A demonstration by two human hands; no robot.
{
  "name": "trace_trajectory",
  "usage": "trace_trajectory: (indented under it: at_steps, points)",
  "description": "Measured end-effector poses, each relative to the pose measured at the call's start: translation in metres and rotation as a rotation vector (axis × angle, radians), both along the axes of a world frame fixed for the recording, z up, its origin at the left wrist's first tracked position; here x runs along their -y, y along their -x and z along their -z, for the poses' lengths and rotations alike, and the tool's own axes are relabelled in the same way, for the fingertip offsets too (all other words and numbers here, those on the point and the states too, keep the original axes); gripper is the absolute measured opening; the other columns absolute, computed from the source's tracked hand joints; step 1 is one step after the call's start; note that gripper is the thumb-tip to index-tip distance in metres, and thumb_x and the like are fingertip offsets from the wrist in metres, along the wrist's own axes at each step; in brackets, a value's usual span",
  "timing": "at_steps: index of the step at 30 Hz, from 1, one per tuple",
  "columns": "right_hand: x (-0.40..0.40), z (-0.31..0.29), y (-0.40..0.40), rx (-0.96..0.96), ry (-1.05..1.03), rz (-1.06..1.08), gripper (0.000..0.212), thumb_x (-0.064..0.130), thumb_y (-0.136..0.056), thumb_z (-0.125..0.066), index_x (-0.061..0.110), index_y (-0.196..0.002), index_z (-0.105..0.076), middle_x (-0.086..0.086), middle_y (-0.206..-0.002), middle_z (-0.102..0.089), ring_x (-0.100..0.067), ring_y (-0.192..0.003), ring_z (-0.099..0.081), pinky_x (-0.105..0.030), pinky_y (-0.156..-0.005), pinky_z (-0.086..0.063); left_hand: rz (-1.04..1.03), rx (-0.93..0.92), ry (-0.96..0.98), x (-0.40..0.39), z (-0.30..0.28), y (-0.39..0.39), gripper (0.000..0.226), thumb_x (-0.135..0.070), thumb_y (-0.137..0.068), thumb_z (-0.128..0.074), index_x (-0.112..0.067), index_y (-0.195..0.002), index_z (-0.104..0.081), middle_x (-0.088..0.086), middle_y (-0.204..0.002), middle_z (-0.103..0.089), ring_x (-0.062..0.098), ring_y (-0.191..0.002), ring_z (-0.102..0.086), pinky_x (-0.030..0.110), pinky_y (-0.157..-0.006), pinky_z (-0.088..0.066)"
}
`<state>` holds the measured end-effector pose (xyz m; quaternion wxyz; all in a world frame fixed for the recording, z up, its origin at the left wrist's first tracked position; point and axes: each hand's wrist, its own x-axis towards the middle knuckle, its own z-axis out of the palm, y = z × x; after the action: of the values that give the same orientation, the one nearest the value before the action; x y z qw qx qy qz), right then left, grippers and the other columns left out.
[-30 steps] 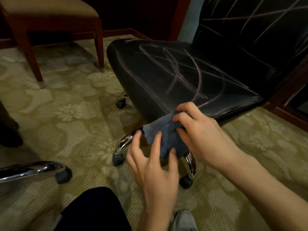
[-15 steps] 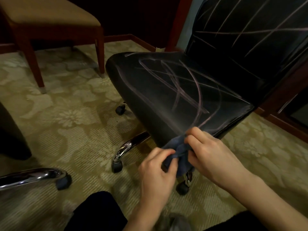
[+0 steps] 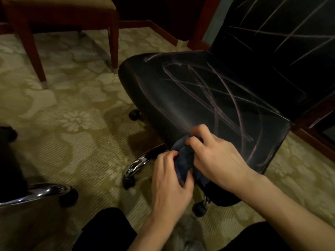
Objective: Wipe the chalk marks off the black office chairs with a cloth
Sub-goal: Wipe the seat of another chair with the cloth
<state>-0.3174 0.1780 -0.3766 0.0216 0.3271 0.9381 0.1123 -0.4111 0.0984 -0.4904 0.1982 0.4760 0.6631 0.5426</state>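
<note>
Seeing left hand [image 3: 170,180] now closing on blue cloth [image 3: 184,160] with right hand [image 3: 215,158], both bunching it at lower centre; seat [image 3: 181,98] chalk marks [image 3: 226,98] staying unwiped.

Both hands bunching a dark blue cloth [image 3: 184,161] at the seat's 6 o'clock edge: left hand [image 3: 170,180] gripping low, right hand [image 3: 215,160] pinching above. Black office chair [image 3: 181,98] streaked with chalk marks [image 3: 233,104]. Wooden chair [image 3: 59,17] at 11 o'clock.
</note>
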Motion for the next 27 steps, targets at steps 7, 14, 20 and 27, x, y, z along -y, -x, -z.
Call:
trace_trajectory:
  at_steps: [7,14,20,27]
  points:
    - [0.006,-0.009,0.001,0.119,-0.164,0.051,0.026,0.029,-0.084,-0.045,0.014,-0.096,-0.063,-0.016,-0.109,-0.053,-0.029,-0.075,-0.059,-0.027,-0.048,-0.027,-0.042,-0.059,0.07,-0.014,-0.012,-0.005,0.034,-0.027,-0.07,-0.072,-0.016,-0.099,-0.058,0.0,-0.095,-0.061,0.021,-0.092,-0.058,0.034,-0.075,-0.046]
    - [0.017,-0.023,-0.024,0.184,-0.246,-0.03,0.014,0.021,-0.07,-0.053,0.013,-0.075,-0.062,-0.013,-0.099,-0.055,-0.031,-0.078,-0.051,-0.037,-0.054,-0.043,0.088,-0.19,-0.052,0.009,-0.017,-0.017,0.029,-0.032,-0.077,-0.058,-0.018,-0.102,-0.06,-0.001,-0.1,-0.056,0.019,-0.096,-0.054,0.033,-0.079,-0.047]
    - [0.03,-0.014,-0.076,0.178,-0.314,-0.028,0.011,0.015,-0.082,-0.047,0.011,-0.088,-0.056,-0.009,-0.092,-0.052,-0.03,-0.077,-0.045,-0.041,-0.057,-0.045,0.118,-0.117,-0.084,0.012,-0.026,-0.054,0.022,-0.029,-0.078,-0.053,-0.018,-0.096,-0.057,-0.003,-0.096,-0.054,0.018,-0.092,-0.056,0.028,-0.076,-0.045]
    - [0.014,-0.005,-0.072,0.122,-0.352,-0.1,0.002,0.015,-0.081,-0.05,0.014,-0.083,-0.051,-0.005,-0.083,-0.05,-0.03,-0.074,-0.047,-0.041,-0.055,-0.039,0.057,-0.041,-0.124,0.006,-0.019,-0.069,0.017,-0.02,-0.079,-0.064,-0.018,-0.092,-0.053,-0.003,-0.091,-0.054,0.015,-0.083,-0.056,0.015,-0.072,-0.034]
